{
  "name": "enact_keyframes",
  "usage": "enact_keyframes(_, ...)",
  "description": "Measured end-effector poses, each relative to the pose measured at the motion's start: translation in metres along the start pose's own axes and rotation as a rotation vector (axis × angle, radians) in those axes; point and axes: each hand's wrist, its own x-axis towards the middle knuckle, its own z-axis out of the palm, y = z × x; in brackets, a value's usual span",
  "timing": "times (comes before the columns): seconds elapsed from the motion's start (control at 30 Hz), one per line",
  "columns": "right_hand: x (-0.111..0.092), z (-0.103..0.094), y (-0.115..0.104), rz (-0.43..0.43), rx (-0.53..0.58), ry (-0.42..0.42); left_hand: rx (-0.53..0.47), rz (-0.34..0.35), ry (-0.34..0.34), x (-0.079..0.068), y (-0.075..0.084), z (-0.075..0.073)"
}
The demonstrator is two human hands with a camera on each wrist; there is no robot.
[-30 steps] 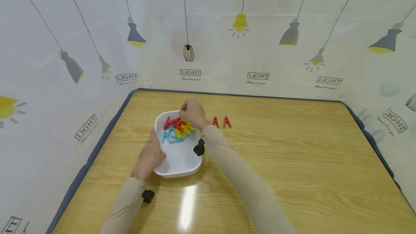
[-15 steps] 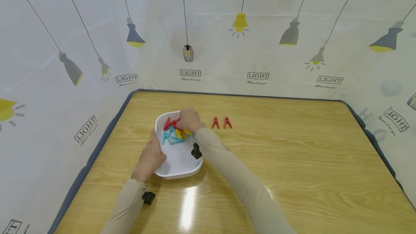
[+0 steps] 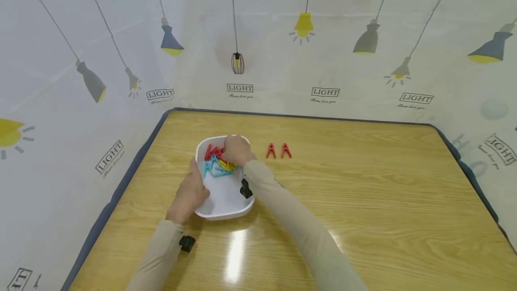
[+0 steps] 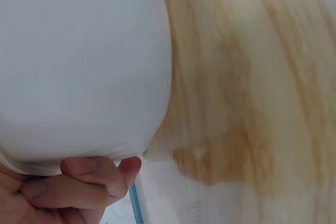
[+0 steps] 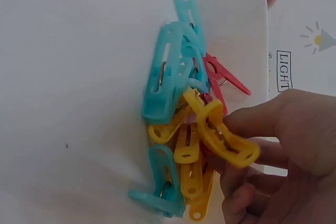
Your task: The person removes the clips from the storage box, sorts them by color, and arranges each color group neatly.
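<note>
My left hand (image 3: 188, 194) grips the left wall of a white plastic basin (image 3: 226, 215); in the left wrist view its fingers curl at the rim. My right hand (image 3: 237, 151) is down inside the basin at its far right, in a pile of plastic clothespins. The right wrist view shows light blue clothespins (image 5: 163, 72), yellow clothespins (image 5: 191, 179) and a red clothespin (image 5: 231, 77). There my right hand (image 5: 307, 140) reaches in with bent fingers behind an upper yellow clothespin (image 5: 226, 140), which hides the fingertips; I cannot tell whether they pinch anything.
Two red clothespins, a left one (image 3: 271, 151) and a right one (image 3: 286, 151), lie side by side on the wooden table (image 3: 363, 192), right of the basin. A pale curtain (image 3: 274, 66) printed with lamps stands behind the table's dark-edged back and sides.
My right hand has moved from the basin's far rim down into the clothespin pile, covering some yellow ones. My left hand keeps its grip on the basin. The head view has shifted slightly.
</note>
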Motion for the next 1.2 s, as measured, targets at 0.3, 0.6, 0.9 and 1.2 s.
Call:
enact_keyframes(0.3,0.001,-0.002,0.002,-0.007,-0.062,0.017,0.013,0.024,0.005,-0.001,0.005,-0.001)
enact_keyframes(0.6,-0.002,-0.008,0.002,-0.013,-0.049,0.003,0.013,0.037,0.007,-0.001,0.008,-0.003)
enact_keyframes(0.9,-0.004,-0.008,0.003,-0.030,0.040,0.057,0.002,0.029,0.006,-0.002,0.005,-0.001)
enact_keyframes(1.2,-0.006,-0.015,0.009,-0.060,0.138,0.112,0.003,0.021,0.005,-0.002,0.001,0.001)
